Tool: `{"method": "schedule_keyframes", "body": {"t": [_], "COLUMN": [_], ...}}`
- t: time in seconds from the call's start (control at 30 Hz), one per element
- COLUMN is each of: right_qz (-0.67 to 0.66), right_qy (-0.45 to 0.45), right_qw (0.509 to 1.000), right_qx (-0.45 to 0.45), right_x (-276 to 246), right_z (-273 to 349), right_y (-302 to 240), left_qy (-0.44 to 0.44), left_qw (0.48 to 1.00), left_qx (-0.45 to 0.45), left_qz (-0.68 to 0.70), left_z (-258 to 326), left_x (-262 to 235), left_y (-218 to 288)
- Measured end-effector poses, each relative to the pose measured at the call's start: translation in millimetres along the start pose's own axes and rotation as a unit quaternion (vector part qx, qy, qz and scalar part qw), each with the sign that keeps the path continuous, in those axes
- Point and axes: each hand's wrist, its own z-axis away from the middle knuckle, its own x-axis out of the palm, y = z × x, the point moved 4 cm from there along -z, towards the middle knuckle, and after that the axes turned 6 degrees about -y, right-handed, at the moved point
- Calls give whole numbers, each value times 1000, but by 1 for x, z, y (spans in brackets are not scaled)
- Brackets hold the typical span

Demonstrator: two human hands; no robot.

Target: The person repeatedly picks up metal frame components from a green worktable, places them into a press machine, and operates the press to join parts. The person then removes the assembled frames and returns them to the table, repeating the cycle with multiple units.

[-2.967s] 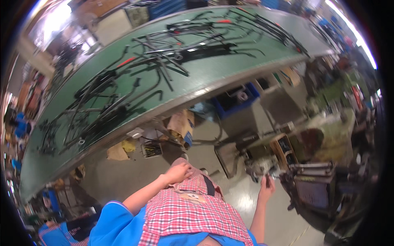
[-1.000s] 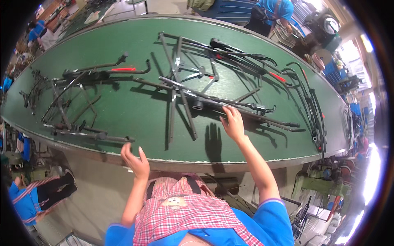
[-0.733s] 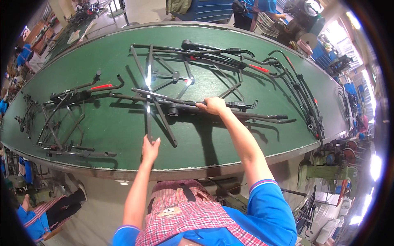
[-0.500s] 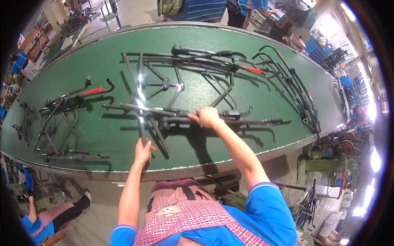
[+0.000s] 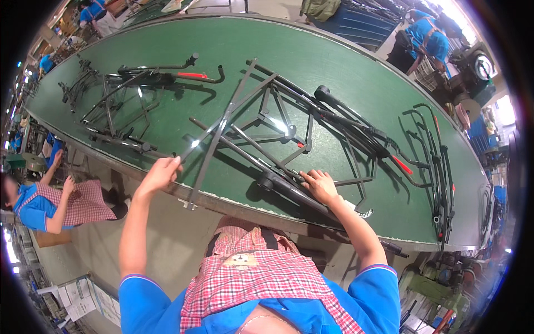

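Observation:
A black folding tube frame with crossed flat bars lies across the green table in front of me. My left hand is closed on the lower left end of a shiny crossbar. Another crossbar runs beside it, its end over the table's near edge. My right hand grips the frame at its near side tubes, fingers curled over; what lies under the palm is hidden. In the frame's middle, several thin struts meet at a round black hub, next to a small red piece.
Another frame with a red strip lies at the table's left. Several bent black tubes lie at the right. One co-worker is at the left, another beyond the table near a blue bin.
The view has turned, and the frame now lies slanted, its near right end closer to the table's edge. My left hand still holds the shiny crossbar; my right stays on the near tubes.

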Motion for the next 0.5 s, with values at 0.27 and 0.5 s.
{"method": "schedule_keyframes", "body": {"t": [0.27, 0.5], "right_qz": [-56, -36], "right_qy": [-72, -155], "right_qw": [995, 983], "right_qx": [-43, -91], "right_x": [10, 9], "right_z": [14, 6], "right_y": [6, -1], "left_qy": [-18, 70], "left_qw": [992, 993], "left_qx": [-86, -14], "left_qz": [92, -92], "left_z": [37, 39], "left_x": [57, 65], "left_y": [-8, 0]}}
